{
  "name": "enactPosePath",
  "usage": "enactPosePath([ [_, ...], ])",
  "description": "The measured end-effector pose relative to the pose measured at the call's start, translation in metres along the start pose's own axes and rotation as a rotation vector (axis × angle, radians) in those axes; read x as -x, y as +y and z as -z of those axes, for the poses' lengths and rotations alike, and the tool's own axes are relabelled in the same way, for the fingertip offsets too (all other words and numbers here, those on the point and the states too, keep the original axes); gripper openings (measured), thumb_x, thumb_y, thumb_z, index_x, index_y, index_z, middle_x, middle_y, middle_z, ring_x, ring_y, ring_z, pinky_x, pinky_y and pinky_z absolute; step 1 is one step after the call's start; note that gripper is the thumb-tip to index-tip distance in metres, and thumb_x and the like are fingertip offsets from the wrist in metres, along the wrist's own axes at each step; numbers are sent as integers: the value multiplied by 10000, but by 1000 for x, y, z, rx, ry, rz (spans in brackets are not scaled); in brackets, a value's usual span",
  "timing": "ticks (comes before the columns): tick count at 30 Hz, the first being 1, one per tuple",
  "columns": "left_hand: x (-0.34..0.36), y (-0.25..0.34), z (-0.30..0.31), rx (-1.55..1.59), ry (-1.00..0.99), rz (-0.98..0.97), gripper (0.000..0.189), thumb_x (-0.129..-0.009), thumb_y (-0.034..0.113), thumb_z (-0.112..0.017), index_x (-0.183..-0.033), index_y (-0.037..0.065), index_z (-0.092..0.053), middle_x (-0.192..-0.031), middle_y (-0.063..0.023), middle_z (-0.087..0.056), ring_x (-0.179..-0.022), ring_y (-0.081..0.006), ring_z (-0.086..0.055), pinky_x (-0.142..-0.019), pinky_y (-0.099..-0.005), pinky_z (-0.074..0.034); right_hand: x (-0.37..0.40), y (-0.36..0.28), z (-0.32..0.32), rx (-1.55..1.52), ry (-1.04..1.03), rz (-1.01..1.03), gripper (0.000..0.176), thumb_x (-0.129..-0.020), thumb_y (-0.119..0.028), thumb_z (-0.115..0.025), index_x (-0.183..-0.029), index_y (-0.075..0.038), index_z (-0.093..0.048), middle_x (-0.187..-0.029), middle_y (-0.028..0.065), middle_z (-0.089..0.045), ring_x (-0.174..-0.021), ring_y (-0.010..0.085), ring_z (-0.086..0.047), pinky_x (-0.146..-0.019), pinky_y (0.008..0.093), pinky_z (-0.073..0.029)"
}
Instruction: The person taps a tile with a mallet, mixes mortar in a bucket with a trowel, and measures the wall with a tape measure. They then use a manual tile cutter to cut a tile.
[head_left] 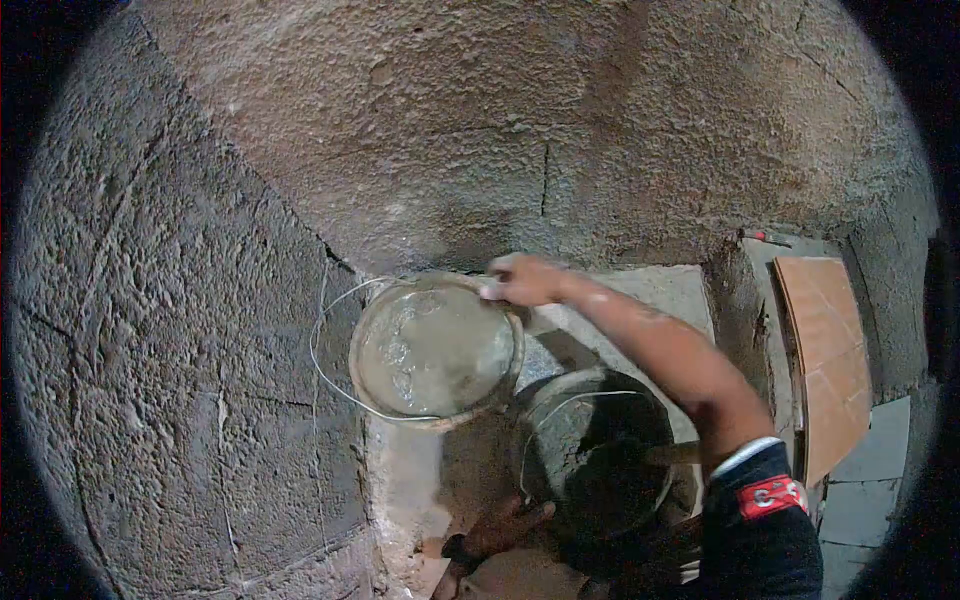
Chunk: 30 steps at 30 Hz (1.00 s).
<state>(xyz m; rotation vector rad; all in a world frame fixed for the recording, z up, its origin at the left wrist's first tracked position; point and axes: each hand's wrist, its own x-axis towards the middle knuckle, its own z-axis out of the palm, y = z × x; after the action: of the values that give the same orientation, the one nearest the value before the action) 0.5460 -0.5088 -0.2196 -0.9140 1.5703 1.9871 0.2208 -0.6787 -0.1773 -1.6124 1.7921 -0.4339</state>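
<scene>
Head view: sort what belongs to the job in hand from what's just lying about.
Likely part of the job:
bucket of cloudy liquid, right hand on its rim;
dark bucket, left hand beside it.

Apparently just lying about:
orange-brown tile, untouched at the right;
small red item, too small to identify.

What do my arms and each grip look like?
Your right arm wears a short dark fabric sleeve with a whitish edge and a red rectangular patch bearing white markings. Your left wrist has a dark band. Right grip and left grip are gloveless.
</scene>
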Motion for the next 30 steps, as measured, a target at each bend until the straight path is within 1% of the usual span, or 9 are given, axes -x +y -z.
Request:
enactPosePath([
  [5,-6,6,-9,-73,143,-206,395,-916,402,-618,-969,11,-603,-681,-51,-617,-566,-143,-566,-554,-319,-485,-70,-1,-30,-62,-49,-75,577,-833,-515,-611,-1046,19,-664,-1047,252,-653,-1038,374,-618,-891,449,-462],
  [8,0,9,-7,-164,112,-82,417,-923,405,-594,-986,-7,-618,-658,-58,-624,-543,-154,-579,-553,-330,-485,-42,-4,-17,-296,94,-134,559,-838,-518,-610,-966,18,-703,-976,216,-678,-942,339,-657,-820,475,-482],
  [12,6,2,-18,-350,238,-344,398,-927,384,-584,-1049,8,-624,-676,-66,-644,-582,-153,-611,-548,-336,-490,-29,21,-9,-551,-131,-251,630,-847,-566,-598,-1052,22,-688,-1030,170,-678,-918,277,-671,-770,450,-531],
  [15,11,16,-27,-135,71,2,370,-919,352,-601,-1119,41,-613,-765,-74,-678,-611,-153,-625,-550,-340,-492,16,31,3,-761,-204,-201,686,-856,-619,-561,-1125,3,-663,-1068,128,-674,-914,241,-676,-766,394,-569],
  [17,6,-12,-50,1022,280,15,341,-903,273,-632,-1172,67,-592,-903,-74,-686,-691,-155,-627,-604,-321,-499,27,52,1,-860,-211,-248,721,-855,-654,-533,-1184,-21,-635,-1090,126,-666,-951,242,-670,-826,356,-567],
  [21,1,-25,-50,480,267,26,352,-902,200,-624,-1213,46,-566,-1036,-79,-662,-832,-169,-618,-706,-302,-497,96,60,40,-747,-26,-310,709,-874,-611,-543,-1128,43,-645,-1042,159,-676,-876,235,-676,-764,359,-555],
  [27,3,5,-55,-88,449,-435,254,-909,173,-627,-1094,4,-591,-875,-37,-641,-699,-107,-561,-648,-264,-468,173,142,70,-737,193,-417,742,-870,-687,-455,-1131,-27,-671,-985,130,-693,-847,236,-665,-721,324,-535],
  [29,10,23,-55,211,459,80,164,-909,174,-640,-924,25,-572,-804,-10,-603,-645,-65,-496,-595,-245,-424,200,171,78,-752,295,-490,803,-855,-710,-457,-1170,12,-613,-889,142,-665,-719,219,-632,-643,316,-514],
  [30,3,1,-43,196,439,74,164,-909,174,-640,-924,25,-572,-804,-10,-603,-645,-65,-496,-595,-245,-424,215,185,84,-758,386,-558,871,-839,-733,-459,-1209,50,-556,-793,153,-637,-591,202,-598,-565,309,-493],
])
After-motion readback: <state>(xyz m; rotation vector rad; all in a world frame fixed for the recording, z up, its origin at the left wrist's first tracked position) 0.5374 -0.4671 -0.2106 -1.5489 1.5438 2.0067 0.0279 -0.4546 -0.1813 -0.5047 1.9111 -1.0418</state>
